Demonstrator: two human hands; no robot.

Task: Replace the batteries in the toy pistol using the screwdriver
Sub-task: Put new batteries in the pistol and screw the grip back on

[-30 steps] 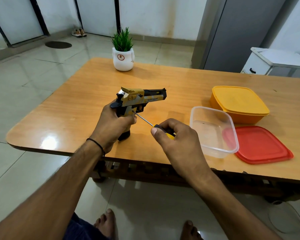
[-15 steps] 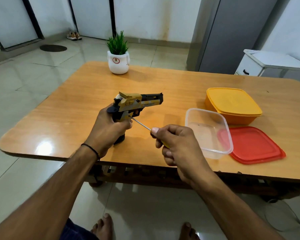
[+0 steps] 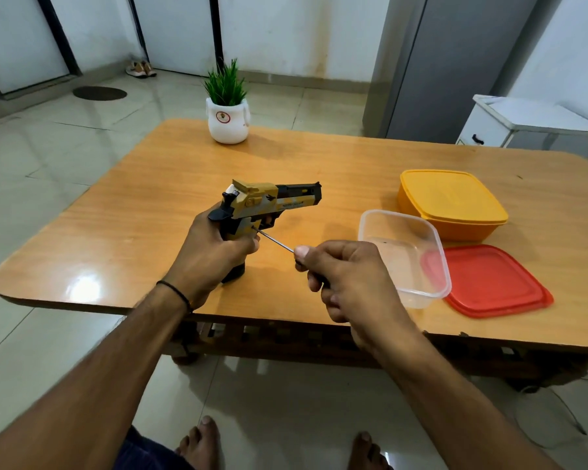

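Now my left hand [image 3: 214, 254] wraps round the blocky yellow plastic toy pistol [image 3: 262, 201], and my right hand [image 3: 350, 279] pinches the thin shiny screwdriver [image 3: 275, 241] over the smooth wooden worktop [image 3: 133, 215].

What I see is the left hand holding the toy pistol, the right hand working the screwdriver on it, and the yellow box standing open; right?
Not quite. The head view shows the yellow box with its lid on; the open one is the clear box. The rest holds: the left hand holds the toy pistol and the right hand works the screwdriver on it.
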